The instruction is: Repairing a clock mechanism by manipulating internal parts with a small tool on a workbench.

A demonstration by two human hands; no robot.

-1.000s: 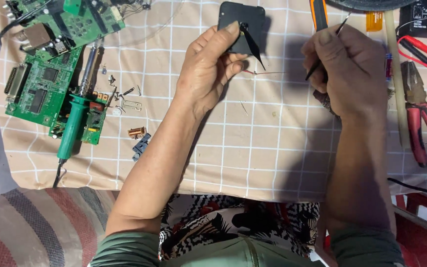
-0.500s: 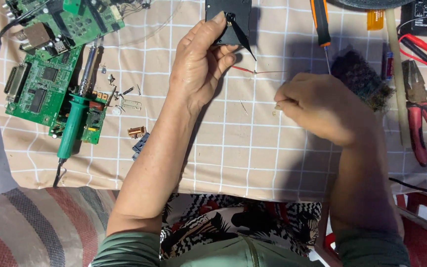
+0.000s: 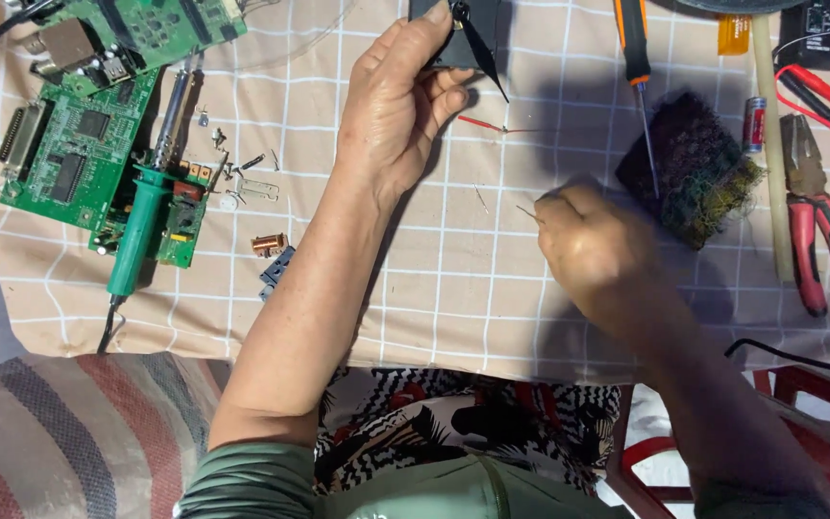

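While the left hand (image 3: 401, 106) keeps its fingers clamped on the small black component (image 3: 453, 34), the right hand (image 3: 593, 240) has dropped to the table (image 3: 415, 288), fingers pinched on a thin wire (image 3: 527, 212).

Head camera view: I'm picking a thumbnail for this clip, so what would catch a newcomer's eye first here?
Probably the left hand at top centre, gripping a small black device with a thin red wire trailing from it over the checked cloth. Next, the green circuit boards at far left with a green-handled soldering iron lying across them. The right hand is blurred at centre right, beside a dark scrubbing pad.
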